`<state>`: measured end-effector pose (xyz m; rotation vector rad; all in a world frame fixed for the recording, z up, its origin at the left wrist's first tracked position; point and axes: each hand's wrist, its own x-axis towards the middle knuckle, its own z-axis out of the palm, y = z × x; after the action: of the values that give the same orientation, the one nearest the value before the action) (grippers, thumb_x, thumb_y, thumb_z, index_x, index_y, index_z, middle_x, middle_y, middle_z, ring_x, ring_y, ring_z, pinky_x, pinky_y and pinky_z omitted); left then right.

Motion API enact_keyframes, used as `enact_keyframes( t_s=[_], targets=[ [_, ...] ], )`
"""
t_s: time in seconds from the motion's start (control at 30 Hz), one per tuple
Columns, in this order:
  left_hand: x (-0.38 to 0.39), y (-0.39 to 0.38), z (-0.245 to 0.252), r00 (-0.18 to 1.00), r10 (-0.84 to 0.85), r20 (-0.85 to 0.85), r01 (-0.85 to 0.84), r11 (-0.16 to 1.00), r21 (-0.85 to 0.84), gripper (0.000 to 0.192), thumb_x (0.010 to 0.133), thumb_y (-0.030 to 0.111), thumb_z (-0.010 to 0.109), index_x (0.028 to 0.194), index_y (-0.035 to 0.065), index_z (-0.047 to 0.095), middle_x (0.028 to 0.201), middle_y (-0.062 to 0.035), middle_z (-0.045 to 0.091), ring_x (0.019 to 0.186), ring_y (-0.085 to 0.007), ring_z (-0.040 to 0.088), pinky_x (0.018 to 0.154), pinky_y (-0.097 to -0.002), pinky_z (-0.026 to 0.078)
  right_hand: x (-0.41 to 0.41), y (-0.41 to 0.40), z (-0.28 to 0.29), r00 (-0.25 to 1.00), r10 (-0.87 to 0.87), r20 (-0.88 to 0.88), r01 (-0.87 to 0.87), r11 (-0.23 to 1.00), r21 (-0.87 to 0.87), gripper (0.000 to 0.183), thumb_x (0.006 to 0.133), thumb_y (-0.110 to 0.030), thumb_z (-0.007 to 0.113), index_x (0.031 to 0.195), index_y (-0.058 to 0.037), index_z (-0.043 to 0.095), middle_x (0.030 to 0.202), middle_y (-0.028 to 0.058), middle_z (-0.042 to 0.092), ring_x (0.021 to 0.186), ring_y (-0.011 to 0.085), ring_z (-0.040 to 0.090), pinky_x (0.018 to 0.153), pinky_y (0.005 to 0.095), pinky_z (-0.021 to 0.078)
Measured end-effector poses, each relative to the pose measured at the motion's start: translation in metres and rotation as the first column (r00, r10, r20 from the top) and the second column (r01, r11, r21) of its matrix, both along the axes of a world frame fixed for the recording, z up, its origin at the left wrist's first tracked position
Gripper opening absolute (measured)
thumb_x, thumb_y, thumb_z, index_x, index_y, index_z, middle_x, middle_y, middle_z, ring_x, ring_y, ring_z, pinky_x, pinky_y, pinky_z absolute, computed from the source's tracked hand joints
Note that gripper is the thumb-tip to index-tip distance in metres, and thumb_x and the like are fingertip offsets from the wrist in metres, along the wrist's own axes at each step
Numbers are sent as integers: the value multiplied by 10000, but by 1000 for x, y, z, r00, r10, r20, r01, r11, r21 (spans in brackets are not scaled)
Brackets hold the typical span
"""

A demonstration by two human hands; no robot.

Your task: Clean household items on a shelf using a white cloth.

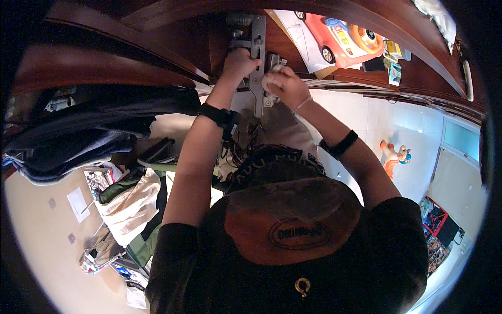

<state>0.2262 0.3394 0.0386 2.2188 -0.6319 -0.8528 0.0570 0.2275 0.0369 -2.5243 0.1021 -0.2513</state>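
A long grey metal bar with slots and screws runs upright in the picture at the top centre, in front of dark red wood. My left hand is at its left side, with the thumb laid on the bar and the fingers curled behind it, partly hidden. On the right side of the bar, my right hand holds a crumpled whitish cloth or tissue close to the metal. Just above the right hand is a small dark metal part. Coiled or ribbed metal parts sit left of the bar's upper end.
A red toy car with an orange steering wheel lies on white paper at the upper right, beside small boxes. Dark clothing hangs at left. A toy animal is on the floor at right.
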Motion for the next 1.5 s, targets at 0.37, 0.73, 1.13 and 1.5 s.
enact_keyframes(
  t_s=[0.37,0.73,1.13,1.5],
  targets=[
    [-2,-6,0,998,3,-65,-5,1000,-29,312,725,288,740,789,-8,665,714,-150,673,621,-242,683,596,-346,542,47,-22,6,905,-358,-229,321,929,-184,234,834,-263,590,1061,-241,639,1147,167,547,920,369,627,808,457,519],
    [4,-1,-11,996,13,-91,-18,998,-53,298,715,251,743,774,-25,646,715,-159,667,622,-247,682,578,-348,547,32,-18,7,984,-165,61,162,986,50,236,813,-263,638,1045,-222,654,1081,118,581,938,326,620,821,406,517],
    [4,-5,6,990,-4,-143,-3,999,-50,266,709,253,730,800,9,674,722,-141,676,634,-239,681,606,-340,548,61,-31,5,983,-175,63,176,984,-13,213,793,-286,640,982,-197,679,986,109,604,935,315,605,826,397,496],
    [8,-7,-25,987,16,-161,-36,991,-126,307,684,308,722,798,26,680,709,-147,669,653,-265,674,638,-371,532,111,-38,12,992,-121,39,118,990,76,311,775,-344,691,1000,-131,670,990,163,628,940,349,601,855,401,484]
  ],
)
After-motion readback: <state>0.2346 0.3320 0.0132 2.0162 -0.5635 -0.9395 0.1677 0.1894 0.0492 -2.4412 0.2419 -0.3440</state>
